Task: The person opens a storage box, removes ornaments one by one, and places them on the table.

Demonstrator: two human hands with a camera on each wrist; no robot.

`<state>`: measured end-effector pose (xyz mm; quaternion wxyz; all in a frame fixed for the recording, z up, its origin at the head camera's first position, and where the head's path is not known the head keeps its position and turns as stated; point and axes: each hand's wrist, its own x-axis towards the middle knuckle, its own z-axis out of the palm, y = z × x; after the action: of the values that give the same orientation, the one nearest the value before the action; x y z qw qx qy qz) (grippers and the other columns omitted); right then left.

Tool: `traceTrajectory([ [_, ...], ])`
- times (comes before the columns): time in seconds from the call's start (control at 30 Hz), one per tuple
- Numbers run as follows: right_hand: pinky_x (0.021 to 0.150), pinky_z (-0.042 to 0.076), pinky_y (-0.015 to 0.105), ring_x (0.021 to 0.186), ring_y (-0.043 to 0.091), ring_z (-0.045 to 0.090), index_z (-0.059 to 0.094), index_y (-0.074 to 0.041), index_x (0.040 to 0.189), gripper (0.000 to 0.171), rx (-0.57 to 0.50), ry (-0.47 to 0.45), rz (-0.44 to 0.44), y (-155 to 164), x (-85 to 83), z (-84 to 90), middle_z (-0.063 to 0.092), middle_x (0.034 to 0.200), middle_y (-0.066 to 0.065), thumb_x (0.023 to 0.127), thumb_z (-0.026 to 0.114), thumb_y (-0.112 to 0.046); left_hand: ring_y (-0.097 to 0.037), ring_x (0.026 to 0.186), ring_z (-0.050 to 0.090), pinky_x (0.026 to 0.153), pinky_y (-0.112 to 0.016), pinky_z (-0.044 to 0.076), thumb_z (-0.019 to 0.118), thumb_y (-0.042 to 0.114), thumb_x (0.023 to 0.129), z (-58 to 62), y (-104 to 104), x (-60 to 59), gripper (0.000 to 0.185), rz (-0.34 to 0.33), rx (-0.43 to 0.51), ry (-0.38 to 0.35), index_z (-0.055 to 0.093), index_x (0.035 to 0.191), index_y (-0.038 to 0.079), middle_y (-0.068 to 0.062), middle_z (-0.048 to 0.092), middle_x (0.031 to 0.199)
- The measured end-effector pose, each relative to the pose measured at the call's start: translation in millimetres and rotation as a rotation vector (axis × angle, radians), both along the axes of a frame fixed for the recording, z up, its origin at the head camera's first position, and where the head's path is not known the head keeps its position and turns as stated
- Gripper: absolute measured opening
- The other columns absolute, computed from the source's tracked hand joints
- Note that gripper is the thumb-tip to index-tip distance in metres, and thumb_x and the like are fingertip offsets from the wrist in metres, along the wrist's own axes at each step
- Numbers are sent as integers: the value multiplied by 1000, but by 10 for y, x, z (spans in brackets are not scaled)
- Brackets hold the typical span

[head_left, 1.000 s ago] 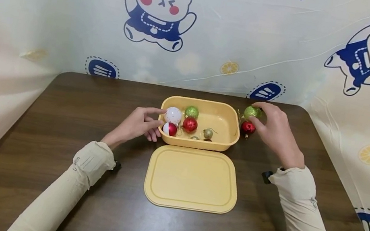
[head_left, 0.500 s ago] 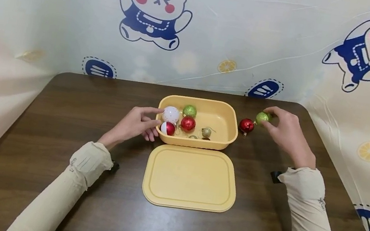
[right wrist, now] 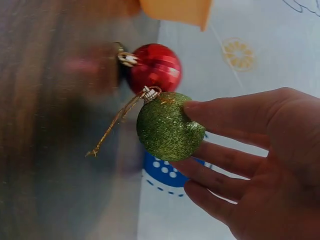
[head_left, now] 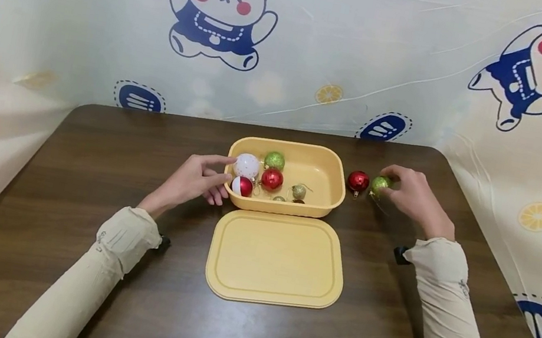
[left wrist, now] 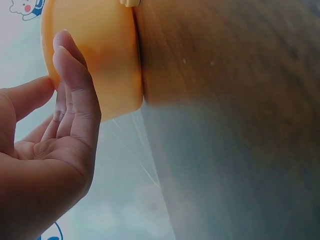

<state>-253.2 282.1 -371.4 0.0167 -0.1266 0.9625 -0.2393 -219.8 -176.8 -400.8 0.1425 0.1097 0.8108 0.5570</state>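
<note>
A yellow plastic box point(head_left: 318, 210) holds several Christmas baubles: a white one point(head_left: 247, 165), a red-and-white one point(head_left: 242, 186), a green one point(head_left: 275, 161), a red one point(head_left: 271, 179) and small gold ones point(head_left: 299, 191). My left hand point(head_left: 194, 180) rests against its left end, extended fingers touching rim and wall; the left wrist view shows this box end point(left wrist: 117, 65). To the right of the box, my right hand point(head_left: 413, 199) pinches a glittery green bauble point(right wrist: 170, 127) by thumb and fingertips, its gold string hanging. Beside it on the table lies a shiny red bauble point(head_left: 358, 182).
The yellow lid point(head_left: 277, 260) lies flat on the brown wooden table point(head_left: 160, 318), just in front of the box. A cartoon-printed cloth point(head_left: 298, 36) hangs behind the table and along its sides.
My right hand carried the green bauble from behind the red one out to the right, then lowered it beside the red one. My left hand stayed at the box.
</note>
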Motion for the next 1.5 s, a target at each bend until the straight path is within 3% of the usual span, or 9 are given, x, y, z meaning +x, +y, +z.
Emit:
traceTrajectory([
  [0.27,92,49,55,103,40,60,59,8,126,37,19,-26,15,24,-64,-148,63,117,28,91,67,-5,-34,64,69,60,-37,61,66,16,98,19,23,-4,50,3,-10,0,51,145,10,-23,71,82],
  [0.5,100,44,58,114,44,58,52,9,133,46,16,-21,42,21,-69,-173,60,126,31,91,67,-4,-33,64,69,61,-38,61,65,15,98,11,9,6,50,5,-9,-6,51,145,10,-24,70,82],
  [0.9,103,42,61,123,47,52,48,5,138,52,21,-71,8,-6,-36,-100,54,134,31,92,69,-7,-35,64,69,59,-37,61,65,14,98,21,8,22,50,3,-9,4,51,145,10,-22,70,80],
  [1.5,103,42,62,127,46,50,49,1,138,49,19,-5,10,-75,62,91,53,138,28,92,67,-6,-35,64,69,60,-37,61,66,15,97,39,12,22,49,11,-11,9,52,144,10,-23,70,81],
])
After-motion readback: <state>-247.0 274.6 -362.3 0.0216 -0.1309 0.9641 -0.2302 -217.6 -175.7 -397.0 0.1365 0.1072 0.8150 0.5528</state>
